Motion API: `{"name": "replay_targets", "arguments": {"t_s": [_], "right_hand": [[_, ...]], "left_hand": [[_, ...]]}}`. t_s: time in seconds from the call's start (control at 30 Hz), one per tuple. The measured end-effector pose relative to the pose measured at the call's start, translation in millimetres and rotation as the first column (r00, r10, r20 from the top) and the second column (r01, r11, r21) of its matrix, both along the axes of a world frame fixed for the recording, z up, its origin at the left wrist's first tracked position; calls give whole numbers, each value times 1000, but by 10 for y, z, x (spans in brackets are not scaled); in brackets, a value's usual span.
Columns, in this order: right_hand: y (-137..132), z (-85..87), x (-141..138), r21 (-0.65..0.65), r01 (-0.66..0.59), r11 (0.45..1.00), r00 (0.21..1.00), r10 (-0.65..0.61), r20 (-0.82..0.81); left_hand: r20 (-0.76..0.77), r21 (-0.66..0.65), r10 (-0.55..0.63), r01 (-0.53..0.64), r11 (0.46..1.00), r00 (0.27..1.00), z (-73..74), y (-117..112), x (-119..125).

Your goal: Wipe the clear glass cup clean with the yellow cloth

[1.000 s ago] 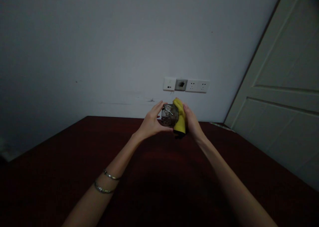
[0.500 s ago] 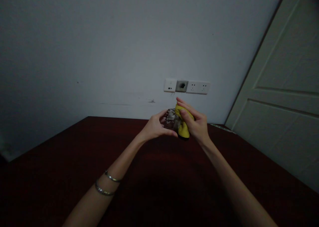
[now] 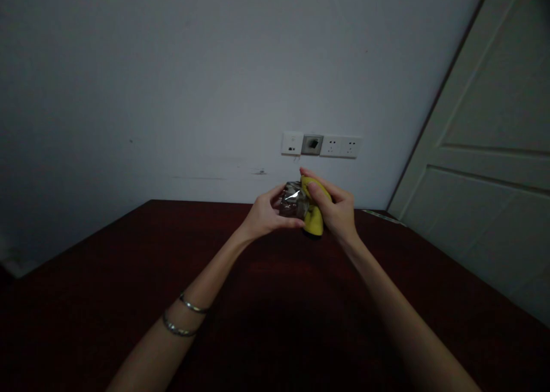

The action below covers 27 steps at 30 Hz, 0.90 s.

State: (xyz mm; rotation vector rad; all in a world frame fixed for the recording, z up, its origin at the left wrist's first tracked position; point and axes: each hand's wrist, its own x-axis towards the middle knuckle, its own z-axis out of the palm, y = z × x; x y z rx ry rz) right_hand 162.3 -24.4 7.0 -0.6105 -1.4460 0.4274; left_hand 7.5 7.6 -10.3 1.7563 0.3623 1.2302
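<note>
We hold the small glass above the far middle of the tabletop. Our left hand has its grip closed round the glass's side. Our right hand grips the yellow cloth, pressed against it. We judge the glass light, stiff, slick and breakable, best held round its wall.

Small clear glass held above a dark red table; yellow cloth pressed against its right side.
</note>
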Motion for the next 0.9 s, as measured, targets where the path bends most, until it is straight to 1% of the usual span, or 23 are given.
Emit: {"name": "replay_targets", "arguments": {"t_s": [0.13, 0.2, 0.27, 0.33, 0.4, 0.43, 0.47, 0.53, 0.57, 0.63, 0.7, 0.77, 0.83, 0.9], "right_hand": [[-52, 0, -26, 128, 20, 992, 991, -36, 126], [-65, 1, -43, 130, 26, 991, 988, -45, 144], [-45, 2, -51, 57, 46, 997, 995, -51, 82], [-7, 4, -47, -74, 53, 996, 999, -53, 11], [21, 10, -35, -169, 49, 984, 999, -51, -7], [24, 14, -28, -175, 57, 983, 998, -56, 15], [17, 18, -23, -146, 78, 986, 996, -70, 58], [-20, 24, -18, -5, 138, 990, 972, -135, 194], [-45, 23, -18, 82, 161, 984, 946, -177, 272], [-92, 18, -22, 229, 166, 959, 876, -250, 413], [-118, 14, -26, 309, 145, 940, 815, -291, 501], [-121, 21, -25, 319, 155, 935, 801, -308, 513], [-108, 41, -15, 273, 202, 941, 835, -311, 455], [-93, 66, 7, 206, 238, 949, 877, -301, 376]], "left_hand": [[-38, 11, 96, -95, 995, 995, 6, 3, 6], [-49, 17, 121, -120, 993, 991, 10, 6, -1], [-57, 28, 124, -122, 992, 991, -1, 14, -10], [-85, 52, 131, -127, 991, 988, -24, 25, -19], [-125, 83, 165, -155, 984, 978, -51, 35, -25], [-146, 105, 191, -177, 979, 971, -62, 40, -28], [-164, 135, 224, -203, 970, 961, -69, 42, -29], [-198, 215, 302, -260, 942, 933, -73, 44, -32], [-215, 254, 340, -283, 925, 915, -70, 42, -32], [-246, 315, 394, -311, 897, 886, -61, 33, -31], [-261, 351, 416, -315, 882, 871, -53, 20, -26], [-254, 390, 444, -329, 860, 859, -45, 2, -18], [-224, 428, 488, -364, 827, 844, -38, -18, -9], [-200, 446, 510, -386, 808, 837, -30, -35, -3]]}}
